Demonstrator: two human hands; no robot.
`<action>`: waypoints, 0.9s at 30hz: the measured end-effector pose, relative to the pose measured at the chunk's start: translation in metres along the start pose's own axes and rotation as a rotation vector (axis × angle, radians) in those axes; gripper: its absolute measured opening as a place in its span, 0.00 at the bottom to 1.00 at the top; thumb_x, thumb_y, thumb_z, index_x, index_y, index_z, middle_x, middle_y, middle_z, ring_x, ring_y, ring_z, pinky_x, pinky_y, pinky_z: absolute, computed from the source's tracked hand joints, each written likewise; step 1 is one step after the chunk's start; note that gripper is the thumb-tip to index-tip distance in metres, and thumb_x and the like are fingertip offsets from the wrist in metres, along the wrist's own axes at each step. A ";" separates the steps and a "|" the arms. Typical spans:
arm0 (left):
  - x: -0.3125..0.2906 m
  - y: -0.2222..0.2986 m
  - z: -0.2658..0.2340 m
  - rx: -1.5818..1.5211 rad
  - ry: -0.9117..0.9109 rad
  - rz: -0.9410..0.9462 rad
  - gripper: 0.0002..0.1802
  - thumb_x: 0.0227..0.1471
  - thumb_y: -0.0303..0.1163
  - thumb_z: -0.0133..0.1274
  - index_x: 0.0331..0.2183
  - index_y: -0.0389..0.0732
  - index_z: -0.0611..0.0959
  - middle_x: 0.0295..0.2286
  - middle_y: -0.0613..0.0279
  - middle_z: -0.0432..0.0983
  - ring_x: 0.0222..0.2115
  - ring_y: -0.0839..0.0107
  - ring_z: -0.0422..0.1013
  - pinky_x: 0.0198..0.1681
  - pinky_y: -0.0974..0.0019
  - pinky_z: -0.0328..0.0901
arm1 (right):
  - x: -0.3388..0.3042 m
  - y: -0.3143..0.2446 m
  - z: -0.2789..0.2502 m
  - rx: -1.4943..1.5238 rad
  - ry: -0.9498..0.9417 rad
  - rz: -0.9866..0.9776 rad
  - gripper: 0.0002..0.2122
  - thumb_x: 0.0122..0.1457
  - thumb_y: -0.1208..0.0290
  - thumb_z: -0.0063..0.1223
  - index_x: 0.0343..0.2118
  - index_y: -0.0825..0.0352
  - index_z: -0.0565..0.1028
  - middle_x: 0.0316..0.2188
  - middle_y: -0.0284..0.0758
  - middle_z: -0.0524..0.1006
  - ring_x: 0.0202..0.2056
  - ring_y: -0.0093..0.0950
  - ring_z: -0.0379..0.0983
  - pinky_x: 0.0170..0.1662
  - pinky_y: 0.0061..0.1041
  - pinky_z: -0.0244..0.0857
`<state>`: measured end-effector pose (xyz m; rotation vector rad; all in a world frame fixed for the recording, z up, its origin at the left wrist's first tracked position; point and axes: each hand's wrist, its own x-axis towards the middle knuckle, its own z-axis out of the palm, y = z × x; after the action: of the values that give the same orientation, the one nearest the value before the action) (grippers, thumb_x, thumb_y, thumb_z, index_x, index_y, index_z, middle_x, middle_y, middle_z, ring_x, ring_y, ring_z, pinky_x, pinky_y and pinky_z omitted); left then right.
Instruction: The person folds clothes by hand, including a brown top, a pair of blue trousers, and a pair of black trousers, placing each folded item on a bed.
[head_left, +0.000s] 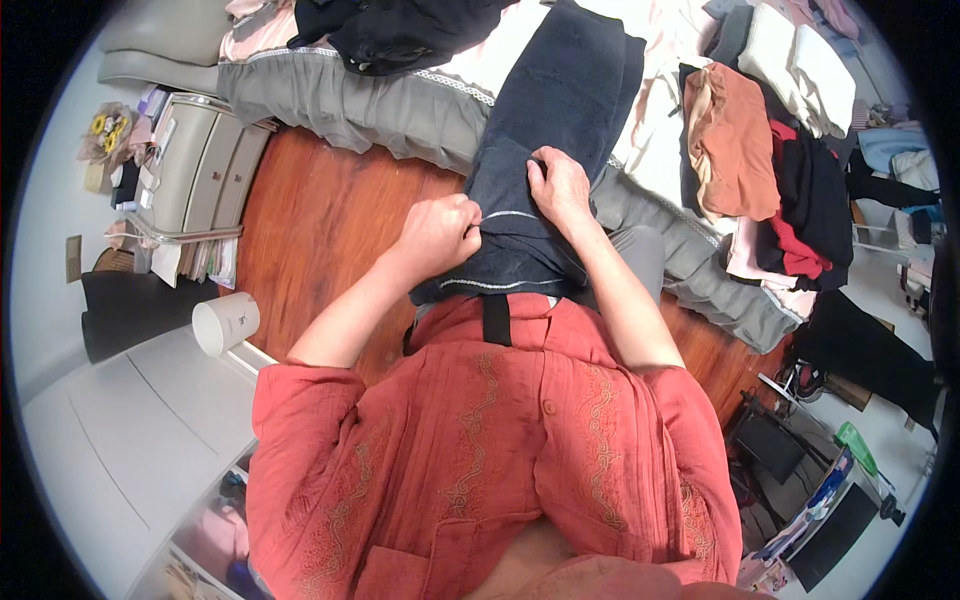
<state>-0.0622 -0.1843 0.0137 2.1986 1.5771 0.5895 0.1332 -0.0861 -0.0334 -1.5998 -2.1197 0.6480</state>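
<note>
A person in a red shirt [510,420] bends over a pair of dark trousers [555,110], which stretch from just in front of the shirt up onto the bed [350,105]. At the trousers' left edge, the left hand [437,235] is curled tight, its fingers appearing to pinch the cloth. Farther up the trousers, the right hand [562,185] rests on top, thumb apart from the fingers, a loose, fairly wide hold. The step in hand looks like straightening or folding the trousers; the next move would seem to call for drawing the edges level and pressing the layers flat. To the right of the trousers lies a brown garment [735,140]; beyond it, a white garment [775,50]. Black clothing [400,35] lies to their upper left.
</note>
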 end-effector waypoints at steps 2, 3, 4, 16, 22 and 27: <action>-0.006 0.002 0.006 0.012 0.005 0.015 0.05 0.40 0.29 0.56 0.23 0.39 0.78 0.19 0.58 0.71 0.23 0.59 0.72 0.27 0.60 0.67 | -0.002 -0.002 -0.001 0.091 0.095 -0.055 0.08 0.54 0.69 0.53 0.34 0.67 0.76 0.33 0.43 0.77 0.38 0.43 0.74 0.40 0.40 0.67; -0.010 -0.001 0.014 0.029 0.047 0.019 0.06 0.40 0.28 0.57 0.25 0.39 0.78 0.24 0.58 0.72 0.28 0.59 0.72 0.31 0.59 0.67 | -0.003 0.002 0.002 0.092 0.094 -0.057 0.08 0.54 0.69 0.53 0.34 0.67 0.76 0.33 0.43 0.77 0.38 0.43 0.74 0.40 0.40 0.67; -0.010 -0.002 0.019 0.044 0.086 0.030 0.07 0.41 0.28 0.57 0.28 0.40 0.78 0.28 0.58 0.73 0.32 0.58 0.73 0.34 0.57 0.68 | -0.006 0.010 0.007 0.049 0.074 -0.061 0.08 0.54 0.69 0.54 0.34 0.67 0.76 0.33 0.43 0.75 0.38 0.43 0.73 0.40 0.41 0.67; -0.022 -0.009 0.043 -0.074 0.288 0.001 0.14 0.44 0.24 0.60 0.36 0.37 0.76 0.40 0.52 0.70 0.38 0.58 0.71 0.41 0.61 0.68 | -0.017 0.037 0.018 -0.025 0.004 -0.023 0.11 0.55 0.66 0.55 0.39 0.66 0.74 0.38 0.42 0.73 0.42 0.43 0.69 0.44 0.43 0.64; -0.033 -0.019 0.051 -0.225 0.398 -0.126 0.10 0.48 0.26 0.60 0.35 0.36 0.80 0.30 0.57 0.74 0.25 0.69 0.72 0.28 0.70 0.68 | -0.016 0.038 0.017 -0.005 -0.043 -0.029 0.11 0.55 0.65 0.55 0.38 0.66 0.74 0.37 0.43 0.74 0.42 0.43 0.70 0.45 0.43 0.64; -0.029 -0.021 0.054 -0.183 0.375 -0.144 0.13 0.46 0.26 0.61 0.37 0.37 0.81 0.24 0.61 0.73 0.22 0.71 0.70 0.27 0.72 0.66 | -0.018 0.035 0.020 -0.018 -0.003 -0.023 0.11 0.55 0.66 0.55 0.38 0.67 0.74 0.36 0.44 0.74 0.42 0.43 0.70 0.44 0.42 0.64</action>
<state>-0.0585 -0.2081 -0.0461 1.8992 1.7609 1.1036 0.1538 -0.0979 -0.0706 -1.5829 -2.1488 0.6258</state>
